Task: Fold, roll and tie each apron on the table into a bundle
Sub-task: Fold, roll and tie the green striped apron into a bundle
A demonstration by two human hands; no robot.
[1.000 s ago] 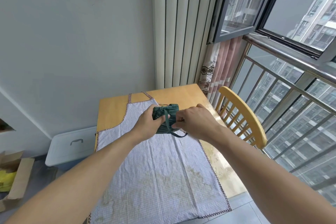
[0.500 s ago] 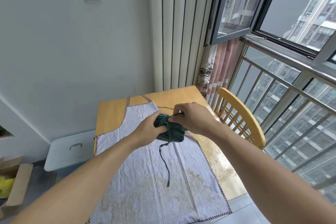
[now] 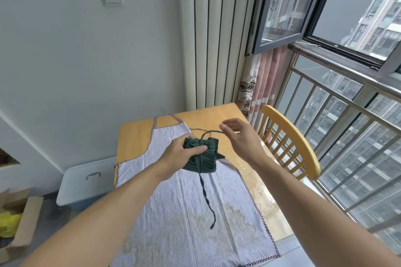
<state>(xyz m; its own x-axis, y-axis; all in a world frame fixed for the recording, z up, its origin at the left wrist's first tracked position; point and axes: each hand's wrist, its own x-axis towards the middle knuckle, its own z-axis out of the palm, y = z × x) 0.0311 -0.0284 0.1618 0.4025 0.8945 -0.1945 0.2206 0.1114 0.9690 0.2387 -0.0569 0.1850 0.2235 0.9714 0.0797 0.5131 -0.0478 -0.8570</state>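
A dark green apron rolled into a bundle (image 3: 206,158) is held above the table, gripped from the left by my left hand (image 3: 180,151). One thin green strap arcs from the top of the bundle to my right hand (image 3: 236,134), which pinches its end just right of the bundle, the other fingers spread. A second green strap (image 3: 206,197) hangs from the bundle, with its end on the cloth below. Underneath, a white checked apron (image 3: 195,223) with red-brown trim lies spread flat on the wooden table (image 3: 134,136).
A yellow wooden chair (image 3: 290,143) stands against the table's right side, before a railing and window. Left of the table on the floor sit a white lidded bin (image 3: 86,180) and an open cardboard box (image 3: 21,219). The wall is close behind.
My right hand has come off the bundle and moved right and up, drawing one strap out in an arc. The other strap now hangs loose over the white apron.
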